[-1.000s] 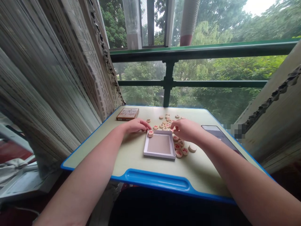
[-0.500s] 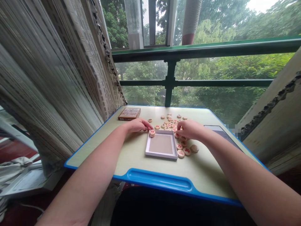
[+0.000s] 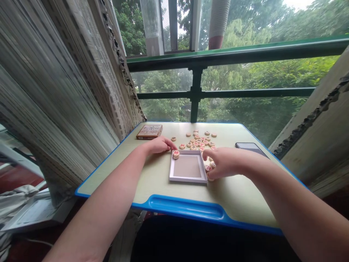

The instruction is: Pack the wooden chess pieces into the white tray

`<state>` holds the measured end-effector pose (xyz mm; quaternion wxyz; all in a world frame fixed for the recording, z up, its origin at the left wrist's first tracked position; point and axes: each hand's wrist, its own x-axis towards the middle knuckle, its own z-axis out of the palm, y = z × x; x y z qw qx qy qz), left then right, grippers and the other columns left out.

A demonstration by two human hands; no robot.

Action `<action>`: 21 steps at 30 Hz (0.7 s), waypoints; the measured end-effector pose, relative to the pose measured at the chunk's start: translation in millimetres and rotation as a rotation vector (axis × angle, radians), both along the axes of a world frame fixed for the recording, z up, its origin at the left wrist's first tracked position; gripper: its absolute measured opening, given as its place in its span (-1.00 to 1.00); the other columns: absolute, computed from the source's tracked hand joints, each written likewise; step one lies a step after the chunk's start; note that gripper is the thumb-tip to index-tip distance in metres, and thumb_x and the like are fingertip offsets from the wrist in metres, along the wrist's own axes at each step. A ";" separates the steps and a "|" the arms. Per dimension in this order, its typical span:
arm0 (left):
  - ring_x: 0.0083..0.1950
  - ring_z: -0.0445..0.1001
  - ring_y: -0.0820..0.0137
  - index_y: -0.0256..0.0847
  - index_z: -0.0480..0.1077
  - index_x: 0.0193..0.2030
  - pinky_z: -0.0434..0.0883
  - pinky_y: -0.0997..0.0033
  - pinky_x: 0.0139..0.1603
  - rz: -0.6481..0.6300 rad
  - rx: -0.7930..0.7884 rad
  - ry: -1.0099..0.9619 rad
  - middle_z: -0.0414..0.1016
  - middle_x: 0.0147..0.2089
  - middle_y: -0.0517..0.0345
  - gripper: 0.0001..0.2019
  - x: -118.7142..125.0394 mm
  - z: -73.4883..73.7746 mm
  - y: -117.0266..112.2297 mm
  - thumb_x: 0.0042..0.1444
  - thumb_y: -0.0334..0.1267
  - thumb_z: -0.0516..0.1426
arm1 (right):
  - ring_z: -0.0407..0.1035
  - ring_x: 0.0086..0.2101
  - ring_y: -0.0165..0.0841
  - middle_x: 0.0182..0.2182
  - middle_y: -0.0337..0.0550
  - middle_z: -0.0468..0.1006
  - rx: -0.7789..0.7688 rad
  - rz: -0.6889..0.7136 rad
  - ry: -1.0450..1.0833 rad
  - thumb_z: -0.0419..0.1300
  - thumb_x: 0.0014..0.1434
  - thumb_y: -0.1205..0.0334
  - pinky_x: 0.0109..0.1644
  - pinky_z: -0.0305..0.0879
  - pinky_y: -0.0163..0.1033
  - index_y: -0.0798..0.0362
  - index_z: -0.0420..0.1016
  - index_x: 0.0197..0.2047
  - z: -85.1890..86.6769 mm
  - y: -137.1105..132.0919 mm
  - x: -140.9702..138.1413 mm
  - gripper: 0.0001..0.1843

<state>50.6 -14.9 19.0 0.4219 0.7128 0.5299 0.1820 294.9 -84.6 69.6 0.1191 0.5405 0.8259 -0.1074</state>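
Observation:
In the head view, a shallow white open box lies on the table with two stacked xiangqi pieces in its far left corner; the top one bears a red character. At that corner, my left hand rests with its forefinger stretched to the box's edge. My right hand is over the pieces just right of the box, thumb and forefinger spread apart. Several round wooden pieces show between its fingers, others are hidden beneath it. More loose pieces with red or dark characters lie beyond the box.
A brown printed box sits at the table's far left. A phone or tablet lies at the right edge. The pale table has a blue rim with a moulded tray in front. Curtains flank it, with a green railing behind.
My right hand has moved toward me along the box's right side, opening from a pinch to spread fingers over the nearer pieces. My left hand stays at the corner. The view shifted slightly.

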 end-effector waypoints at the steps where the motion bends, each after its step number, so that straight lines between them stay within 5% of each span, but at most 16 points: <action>1: -0.24 0.39 0.38 -0.29 0.55 -0.30 0.27 0.47 -0.19 -0.005 0.003 0.002 0.54 -0.33 0.11 -0.62 -0.5 -0.6 0.6 -0.25 -0.52 0.00 | 0.38 -0.43 -0.24 -0.42 -0.11 0.50 -0.006 0.019 -0.003 0.23 -0.22 0.10 -0.48 0.12 -0.27 -0.03 0.39 -0.05 -1.6 -0.5 -0.2 -0.43; 11: -0.21 0.40 0.34 -0.28 0.55 -0.31 0.28 0.44 -0.15 0.000 0.007 0.029 0.55 -0.32 0.10 -0.65 -2.1 0.6 -0.2 -0.24 -0.46 0.03 | 0.40 -0.39 -0.22 -0.37 0.02 0.55 0.068 -0.013 -0.056 0.05 0.03 0.07 -0.44 0.15 -0.25 0.06 0.48 -0.18 -18.2 23.5 -0.6 -0.65; 21: -0.21 0.41 0.33 -0.30 0.56 -0.30 0.30 0.42 -0.14 0.011 0.032 0.043 0.56 -0.30 0.07 -0.62 -0.6 -1.1 1.1 -0.26 -0.48 0.01 | 0.37 -0.39 -0.25 -0.37 -0.04 0.53 0.218 -0.103 0.051 0.04 0.02 0.12 -0.46 0.11 -0.27 0.04 0.46 -0.32 -18.0 36.5 3.6 -0.75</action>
